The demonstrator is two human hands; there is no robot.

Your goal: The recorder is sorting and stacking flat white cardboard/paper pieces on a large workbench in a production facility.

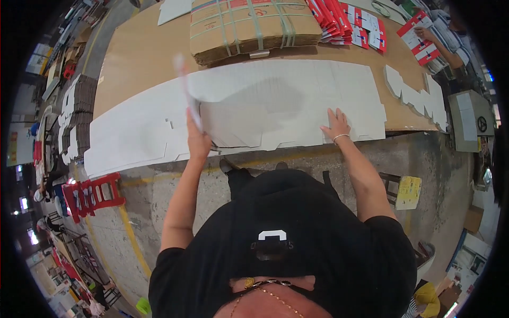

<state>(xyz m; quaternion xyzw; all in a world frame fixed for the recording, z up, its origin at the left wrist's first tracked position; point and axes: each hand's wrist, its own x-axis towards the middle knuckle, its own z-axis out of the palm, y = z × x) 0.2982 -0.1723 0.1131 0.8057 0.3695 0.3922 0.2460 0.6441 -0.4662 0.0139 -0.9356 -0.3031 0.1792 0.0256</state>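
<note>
A long white cardboard sheet (297,100) with notched edges lies flat along the table's near side. My left hand (199,140) grips a thin white panel (192,100) at its lower end; it stands nearly edge-on and its top, with a reddish patch, is smeared by motion. Whether this panel is joined to the sheet, I cannot tell. Just right of it, a greyish rectangular area (236,124) with a dark outline shows on the sheet. My right hand (337,126) rests on the sheet's right part, fingers spread, holding nothing.
A strapped bundle of brown cardboard (254,26) sits at the table's far side, beside red-and-white packages (339,24). White die-cut cardboard pieces (416,95) lie at the right. Another person's hand (426,35) touches a red-and-white card. A red plastic stool (95,196) stands on the floor at left.
</note>
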